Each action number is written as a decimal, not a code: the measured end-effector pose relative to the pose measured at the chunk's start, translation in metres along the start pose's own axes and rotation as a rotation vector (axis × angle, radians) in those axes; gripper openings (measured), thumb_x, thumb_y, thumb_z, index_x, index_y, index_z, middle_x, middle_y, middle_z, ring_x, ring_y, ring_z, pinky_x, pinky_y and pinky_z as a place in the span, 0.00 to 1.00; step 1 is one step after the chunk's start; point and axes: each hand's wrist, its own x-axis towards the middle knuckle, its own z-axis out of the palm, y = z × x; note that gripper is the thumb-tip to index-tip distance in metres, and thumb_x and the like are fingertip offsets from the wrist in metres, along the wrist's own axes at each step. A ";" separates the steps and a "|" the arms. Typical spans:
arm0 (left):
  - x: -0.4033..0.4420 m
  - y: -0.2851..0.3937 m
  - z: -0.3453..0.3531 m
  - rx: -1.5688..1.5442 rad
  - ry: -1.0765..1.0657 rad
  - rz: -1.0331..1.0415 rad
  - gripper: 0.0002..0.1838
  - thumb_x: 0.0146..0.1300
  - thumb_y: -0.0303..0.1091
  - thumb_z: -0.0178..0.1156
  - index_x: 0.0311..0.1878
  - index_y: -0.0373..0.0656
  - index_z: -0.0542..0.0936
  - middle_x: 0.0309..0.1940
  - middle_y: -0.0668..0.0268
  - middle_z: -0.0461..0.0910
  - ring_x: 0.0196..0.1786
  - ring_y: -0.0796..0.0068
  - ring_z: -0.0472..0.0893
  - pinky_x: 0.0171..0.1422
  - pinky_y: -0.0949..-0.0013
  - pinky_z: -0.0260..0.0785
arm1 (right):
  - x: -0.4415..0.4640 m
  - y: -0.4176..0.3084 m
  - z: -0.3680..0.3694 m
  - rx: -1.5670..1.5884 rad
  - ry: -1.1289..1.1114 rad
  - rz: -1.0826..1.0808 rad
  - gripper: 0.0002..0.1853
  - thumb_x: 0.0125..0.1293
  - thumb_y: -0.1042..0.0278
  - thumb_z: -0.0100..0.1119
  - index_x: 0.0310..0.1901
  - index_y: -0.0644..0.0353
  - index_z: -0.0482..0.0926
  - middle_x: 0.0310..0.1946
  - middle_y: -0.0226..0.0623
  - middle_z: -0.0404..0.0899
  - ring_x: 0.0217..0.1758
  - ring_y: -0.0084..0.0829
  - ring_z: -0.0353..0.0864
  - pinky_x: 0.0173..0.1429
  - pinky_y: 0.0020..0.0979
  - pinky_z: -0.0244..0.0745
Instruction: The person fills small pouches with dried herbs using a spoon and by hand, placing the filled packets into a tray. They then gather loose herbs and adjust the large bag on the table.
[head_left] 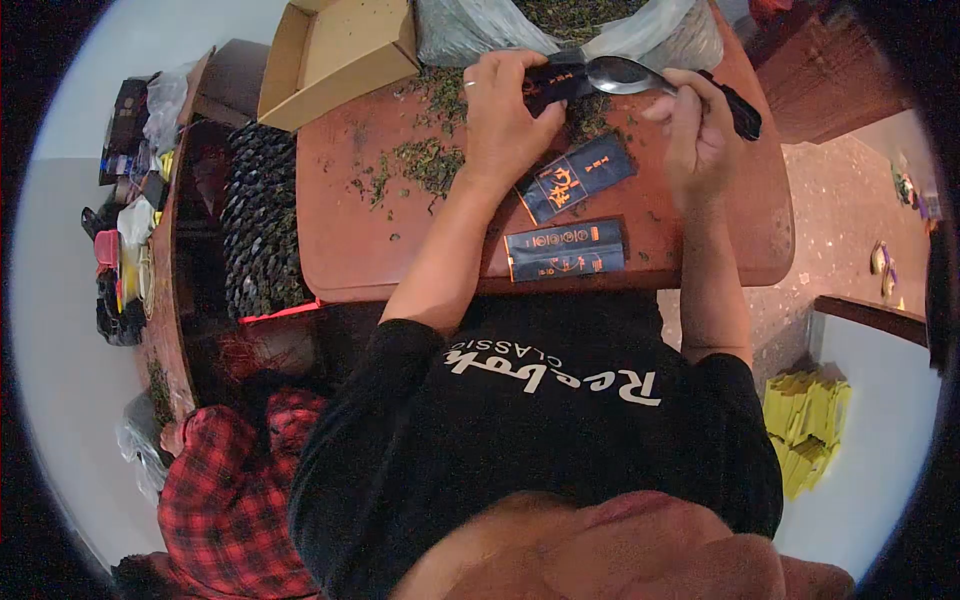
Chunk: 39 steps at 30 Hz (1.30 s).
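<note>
My left hand (pixel 505 115) is closed on a black tea pouch (pixel 545 88) with orange print, held over the far part of the table. A spoon (pixel 620 75) with a shiny metal bowl and a dark handle is gripped in my right hand (pixel 695 130). Its bowl is at the pouch's right end; I cannot tell whether it goes inside. Two more dark tea pouches, one tilted (pixel 578 178) and one flatter (pixel 566 250), lie on the table nearer to me. Loose dried tea leaves (pixel 430 165) are scattered left of my left forearm.
The reddish-brown table (pixel 345 235) has a clear plastic bag (pixel 480 30) of tea leaves at its far edge. An open cardboard box (pixel 340 60) sits at the far left. A person in red plaid trousers (pixel 215 490) is at my left. Yellow packets (pixel 808 425) are piled at the right.
</note>
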 end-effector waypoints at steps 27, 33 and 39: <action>-0.001 0.000 0.002 -0.048 -0.030 0.002 0.28 0.43 0.30 0.74 0.51 0.40 0.75 0.48 0.55 0.75 0.56 0.52 0.73 0.63 0.56 0.64 | 0.000 0.002 -0.002 0.074 0.080 -0.097 0.11 0.76 0.72 0.47 0.52 0.65 0.78 0.27 0.33 0.85 0.32 0.17 0.82 0.42 0.21 0.78; -0.002 0.003 0.003 -0.061 -0.044 -0.008 0.29 0.43 0.30 0.74 0.52 0.41 0.75 0.48 0.55 0.75 0.56 0.52 0.73 0.64 0.56 0.65 | -0.001 0.001 -0.001 -0.016 0.038 -0.111 0.10 0.76 0.72 0.49 0.51 0.63 0.79 0.27 0.33 0.84 0.31 0.18 0.82 0.40 0.21 0.78; -0.002 0.005 0.001 -0.065 -0.060 -0.028 0.30 0.43 0.30 0.74 0.52 0.41 0.75 0.48 0.56 0.75 0.55 0.52 0.73 0.63 0.55 0.65 | 0.000 -0.006 -0.002 -0.053 -0.028 0.004 0.11 0.76 0.71 0.48 0.50 0.63 0.79 0.26 0.32 0.84 0.30 0.18 0.82 0.39 0.22 0.77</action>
